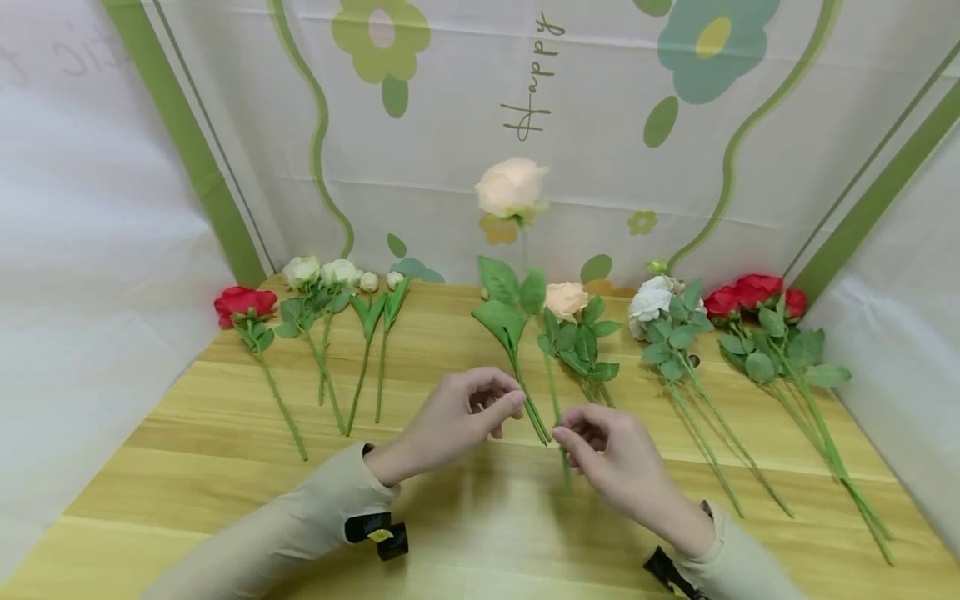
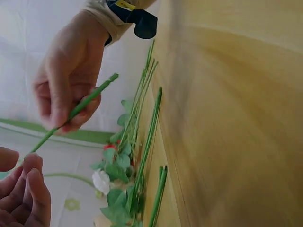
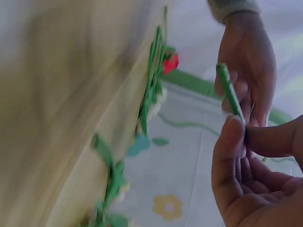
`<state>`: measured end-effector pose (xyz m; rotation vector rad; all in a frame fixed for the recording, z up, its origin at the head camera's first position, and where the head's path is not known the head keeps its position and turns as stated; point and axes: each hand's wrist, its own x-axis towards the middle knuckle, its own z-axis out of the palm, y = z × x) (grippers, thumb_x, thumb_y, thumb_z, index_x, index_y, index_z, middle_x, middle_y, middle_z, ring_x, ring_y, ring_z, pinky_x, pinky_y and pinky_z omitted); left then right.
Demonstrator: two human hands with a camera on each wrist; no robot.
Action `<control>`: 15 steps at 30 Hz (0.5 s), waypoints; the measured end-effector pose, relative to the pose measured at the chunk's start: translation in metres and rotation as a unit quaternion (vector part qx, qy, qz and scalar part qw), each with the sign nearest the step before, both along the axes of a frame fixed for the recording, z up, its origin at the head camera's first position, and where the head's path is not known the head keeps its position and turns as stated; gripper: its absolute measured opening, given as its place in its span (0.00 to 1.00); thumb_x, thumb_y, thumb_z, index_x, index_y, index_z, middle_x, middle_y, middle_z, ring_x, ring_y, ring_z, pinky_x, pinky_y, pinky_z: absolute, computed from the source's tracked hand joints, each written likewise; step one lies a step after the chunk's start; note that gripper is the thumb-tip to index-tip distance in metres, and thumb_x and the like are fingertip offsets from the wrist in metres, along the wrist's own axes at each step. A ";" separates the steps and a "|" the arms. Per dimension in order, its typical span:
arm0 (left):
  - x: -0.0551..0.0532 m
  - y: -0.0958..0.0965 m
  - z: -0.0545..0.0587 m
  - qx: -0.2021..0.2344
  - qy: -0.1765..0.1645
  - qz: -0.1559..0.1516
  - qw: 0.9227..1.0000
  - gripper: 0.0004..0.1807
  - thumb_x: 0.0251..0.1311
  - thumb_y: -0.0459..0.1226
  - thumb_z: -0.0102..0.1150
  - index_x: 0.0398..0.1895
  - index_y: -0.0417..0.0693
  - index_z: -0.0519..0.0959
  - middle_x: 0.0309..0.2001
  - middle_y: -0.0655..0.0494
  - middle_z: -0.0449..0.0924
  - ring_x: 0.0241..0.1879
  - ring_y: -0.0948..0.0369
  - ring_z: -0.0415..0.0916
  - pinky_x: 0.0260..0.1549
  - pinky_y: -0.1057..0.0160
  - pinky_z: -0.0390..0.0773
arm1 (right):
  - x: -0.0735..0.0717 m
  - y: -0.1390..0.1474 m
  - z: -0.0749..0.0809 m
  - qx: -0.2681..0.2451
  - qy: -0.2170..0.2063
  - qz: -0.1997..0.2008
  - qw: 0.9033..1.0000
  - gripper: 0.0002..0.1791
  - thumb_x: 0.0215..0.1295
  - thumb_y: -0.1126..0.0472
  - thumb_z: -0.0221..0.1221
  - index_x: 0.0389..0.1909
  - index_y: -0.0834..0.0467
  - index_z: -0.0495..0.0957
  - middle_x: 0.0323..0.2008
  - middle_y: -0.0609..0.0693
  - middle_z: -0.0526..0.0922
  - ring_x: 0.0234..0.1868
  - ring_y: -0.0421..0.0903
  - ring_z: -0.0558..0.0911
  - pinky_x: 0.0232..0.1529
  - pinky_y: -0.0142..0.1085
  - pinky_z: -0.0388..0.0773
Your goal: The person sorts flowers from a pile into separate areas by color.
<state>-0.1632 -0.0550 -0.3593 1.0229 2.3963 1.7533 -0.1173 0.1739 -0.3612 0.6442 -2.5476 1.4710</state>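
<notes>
A pale peach rose (image 1: 513, 187) stands raised in front of the backdrop, its long green stem (image 2: 85, 100) running down between the hands. Thumb and fingertips of my right hand (image 1: 626, 462) pinch that stem low down, and the cut end sticks out past them. To its left hovers my left hand (image 1: 457, 417), fingers loosely bent and apart from the stem in the head view. Beneath the raised rose lies a bunch of broad-leaved green stems (image 1: 528, 396); their blooms are mostly hidden. Another peach rose (image 1: 566, 300) lies just right of it.
On the wooden table (image 1: 187, 492), a red rose (image 1: 245, 304), cream roses (image 1: 340, 272) and small white buds (image 1: 368, 282) lie left. White roses (image 1: 651, 300) and red roses (image 1: 757, 292) lie right. A printed cloth backdrop (image 1: 450, 150) stands behind them.
</notes>
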 end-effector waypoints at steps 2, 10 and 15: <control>-0.001 -0.008 0.000 -0.007 -0.002 0.012 1.000 0.07 0.71 0.41 0.57 0.40 0.51 0.82 0.31 0.63 0.82 0.22 0.60 0.77 0.20 0.61 0.77 | -0.001 0.011 -0.001 0.038 0.005 -0.049 0.998 0.04 0.60 0.72 0.65 0.33 0.61 0.81 0.22 0.46 0.79 0.20 0.44 0.79 0.19 0.33 0.76; -0.004 -0.042 0.003 -0.024 -0.010 0.060 0.998 0.07 0.71 0.43 0.56 0.40 0.53 0.82 0.31 0.58 0.82 0.23 0.59 0.77 0.19 0.61 0.76 | -0.019 0.057 -0.003 0.150 -0.020 -0.149 0.977 0.04 0.64 0.68 0.64 0.35 0.66 0.83 0.22 0.48 0.80 0.20 0.42 0.75 0.22 0.34 0.74; -0.005 -0.053 0.002 -0.015 -0.011 0.090 0.996 0.08 0.71 0.43 0.57 0.38 0.53 0.82 0.30 0.59 0.82 0.23 0.55 0.77 0.20 0.61 0.76 | -0.031 0.066 -0.011 0.197 -0.030 -0.156 0.967 0.05 0.65 0.66 0.62 0.33 0.64 0.84 0.19 0.46 0.78 0.16 0.42 0.70 0.20 0.35 0.69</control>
